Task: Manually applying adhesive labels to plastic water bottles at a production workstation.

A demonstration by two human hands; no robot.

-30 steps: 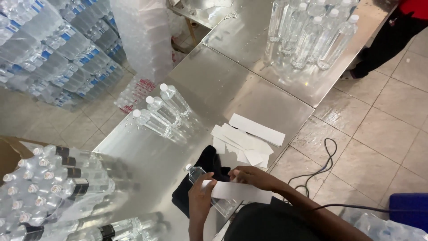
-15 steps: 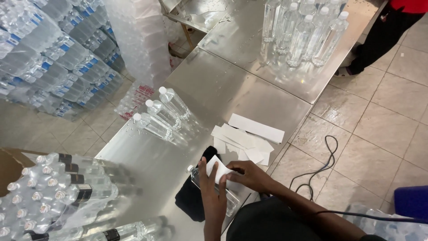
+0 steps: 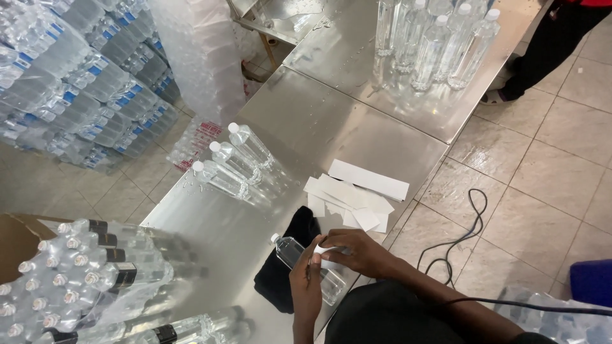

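A steel bench (image 3: pixel 299 127) carries loose white label strips (image 3: pixel 357 194) at one o'clock. The left hand (image 3: pixel 306 280) clasps a lying water bottle (image 3: pixel 299 261) steady; the right hand (image 3: pixel 354 251) presses a white label (image 3: pixel 325 253) around it.

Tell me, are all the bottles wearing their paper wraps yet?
No. Both hands, left hand and right hand, press a white label around one lying bottle. Three bare bottles stand waiting, and spare labels lie on the steel table.
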